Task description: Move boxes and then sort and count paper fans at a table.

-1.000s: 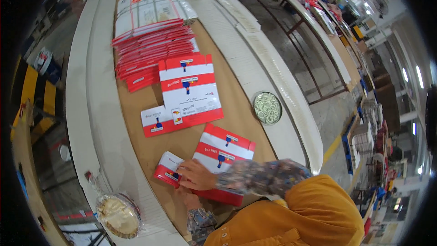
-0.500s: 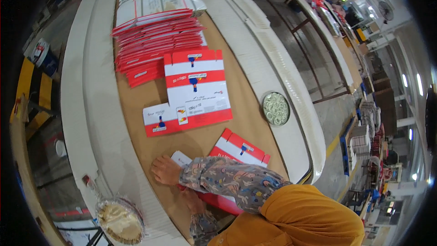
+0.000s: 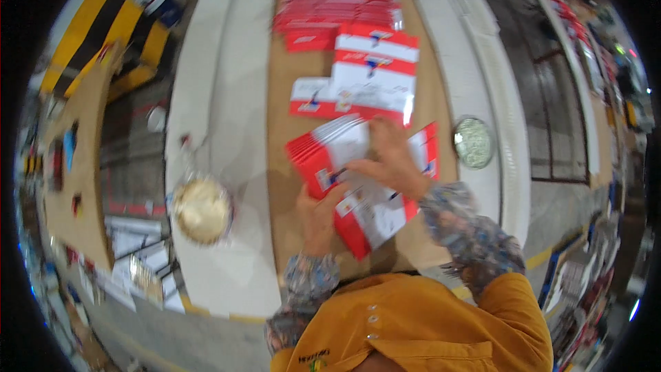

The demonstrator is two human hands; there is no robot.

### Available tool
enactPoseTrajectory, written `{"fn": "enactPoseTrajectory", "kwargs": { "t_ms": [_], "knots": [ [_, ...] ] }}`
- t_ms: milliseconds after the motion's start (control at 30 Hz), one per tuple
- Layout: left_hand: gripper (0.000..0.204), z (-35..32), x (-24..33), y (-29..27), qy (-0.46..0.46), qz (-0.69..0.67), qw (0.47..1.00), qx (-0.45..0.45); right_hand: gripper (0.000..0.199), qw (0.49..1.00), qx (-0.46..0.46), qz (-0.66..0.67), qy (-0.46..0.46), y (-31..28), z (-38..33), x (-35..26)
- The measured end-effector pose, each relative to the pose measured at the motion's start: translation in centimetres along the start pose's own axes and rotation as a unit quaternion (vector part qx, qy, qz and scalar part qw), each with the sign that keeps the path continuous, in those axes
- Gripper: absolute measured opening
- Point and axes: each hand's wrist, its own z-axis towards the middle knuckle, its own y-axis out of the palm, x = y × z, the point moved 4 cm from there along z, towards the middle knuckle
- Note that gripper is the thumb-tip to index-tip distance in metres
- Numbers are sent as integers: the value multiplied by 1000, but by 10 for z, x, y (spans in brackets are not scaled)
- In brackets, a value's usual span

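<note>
Several flat red-and-white cardboard cartons lie fanned in front of me, their left edges stepped like a staircase. At their lower left edge, my left hand is closed on the cartons, with its fingers over the printed face. My right hand rests on their right side, thumb and fingers spread apart; some fingertips are blurred at the upper edge. A white-and-red panel slants below and between the hands. Another carton part shows behind my right hand.
An unfolded carton lies farther up the brown table surface, before a stack of red-edged cartons. A round tin of pale rings stands on the right ledge. A plastic-wrapped bowl of cream-coloured paste with a brush sits left.
My view has turned, and the table now runs straight ahead. Both hands have come up from low on the table, the right one moving off to the right, and the fanned cartons now show between them.
</note>
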Motion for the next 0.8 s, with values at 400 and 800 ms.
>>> {"fn": "enactPoseTrajectory", "kwargs": {
  "t_ms": [400, 800],
  "knots": [
    [56, -15, -21, -15, 118, 49, 980, -152, 61, 991, 10, -48, -128, 8, -64, -3],
    [44, -29, -8, -10, 319, 221, 917, -90, 45, 991, 31, 2, -134, 9, -93, -17]
  ]
}}
